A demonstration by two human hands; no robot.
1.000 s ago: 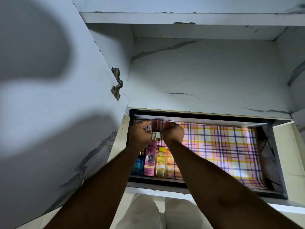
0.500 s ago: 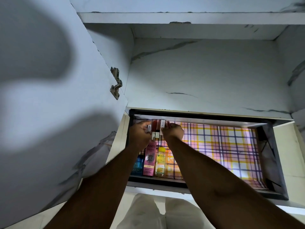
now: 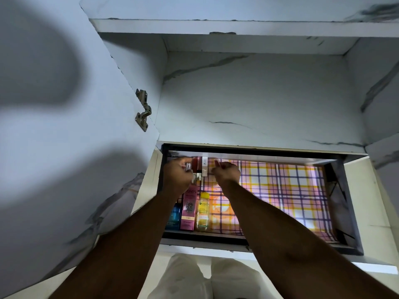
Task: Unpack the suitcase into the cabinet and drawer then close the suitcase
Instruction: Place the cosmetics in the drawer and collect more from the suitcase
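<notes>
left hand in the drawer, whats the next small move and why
Probably set the small tube that the left hand pinches down beside the tubes already lined up at the back of the drawer. The right hand is beside that row and seems to hold nothing, while the boxes and bottle sit in front.

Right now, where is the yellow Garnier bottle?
In the head view, the yellow Garnier bottle lies near the drawer's front left, just right of the pink Pond's BB tube.
</notes>
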